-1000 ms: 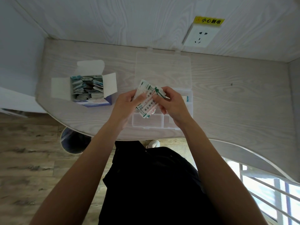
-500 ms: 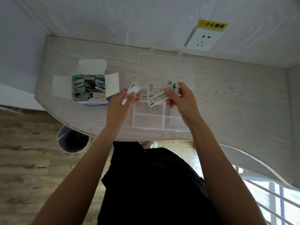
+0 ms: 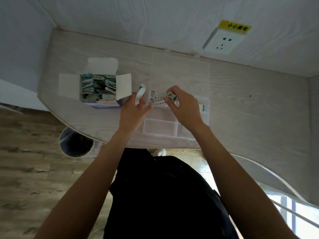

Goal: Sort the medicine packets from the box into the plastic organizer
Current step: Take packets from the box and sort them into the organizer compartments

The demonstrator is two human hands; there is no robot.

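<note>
Standing at the desk [image 3: 250,104], I look down past my dark clothes at a bin [image 3: 76,144] on the floor to my left. Nearest on the desk is the clear organizer [image 3: 161,126]; its front compartments look empty, and one packet [image 3: 203,107] stands in a right-hand compartment. Its lid [image 3: 179,73] lies open flat behind it. Above the organizer my left hand [image 3: 133,109] is closed on a white packet [image 3: 140,94], pinched between thumb and fingers. My right hand [image 3: 185,106] is closed on a fan of green-and-white packets [image 3: 158,100], whose free ends reach toward my left hand. My hands hide the organizer's middle compartments. Left of them the box [image 3: 98,87] sits with flaps open, full of packets. On the wall beyond is a socket [image 3: 224,42] with a yellow label [image 3: 235,27].
</note>
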